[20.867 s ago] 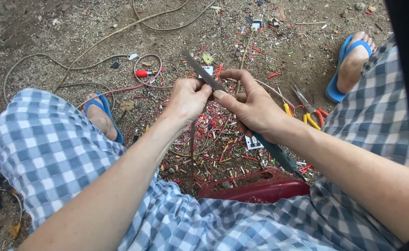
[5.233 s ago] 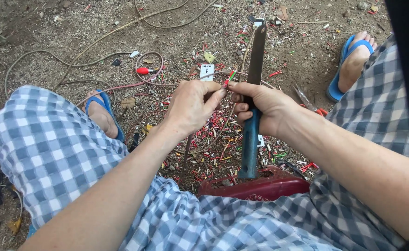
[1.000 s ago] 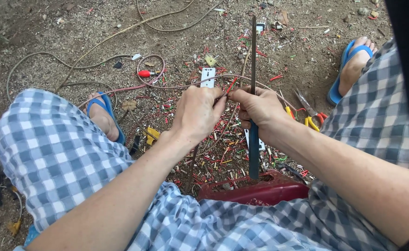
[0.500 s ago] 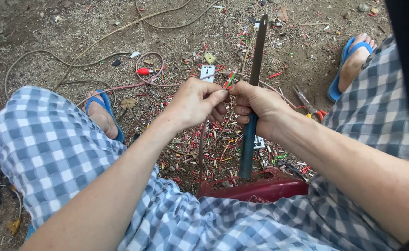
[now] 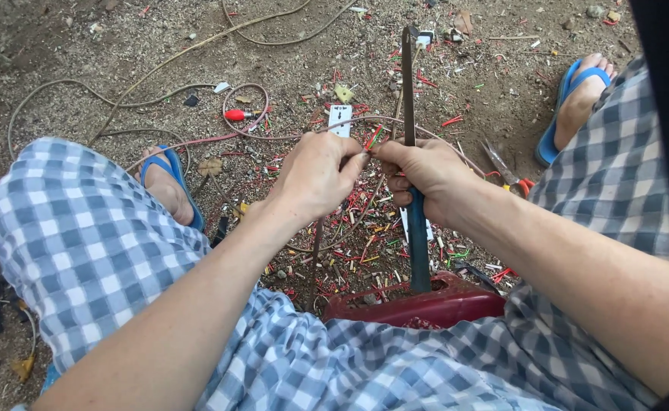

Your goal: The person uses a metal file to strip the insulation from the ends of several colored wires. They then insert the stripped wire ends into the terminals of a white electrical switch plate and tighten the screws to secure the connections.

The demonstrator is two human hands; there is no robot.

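**A:** Where does the wire sit against the knife?

**B:** The left hand (image 5: 315,179) has its fingers pinched together on a thin bundle of wires (image 5: 372,138), red and green ends poking out toward 1 o'clock from the fingertips. The right hand (image 5: 425,171) is wrapped tight around the knife (image 5: 410,91), fist closed on the dark blue handle (image 5: 418,243). The two hands touch, or nearly so, at the thumbs.

**A:** And the axes?

**B:** The knife runs almost straight from 12 to 6 o'clock, blade up, the handle's butt down on the rim of the red plastic stool (image 5: 425,304). The wire lies across it, from 9 o'clock toward 3, meeting the blade just above the right fist. So the wire's stripped end lies at 3 o'clock from the left fingertips, right at the edge.

**A:** Is it actually on the blade?

**B:** I can't tell for sure; the fingers hide the contact.

**A:** Which hand is nearer to the wire?

**B:** The left holds it. Below both hands, the ground is littered with red and green insulation scraps (image 5: 349,251).
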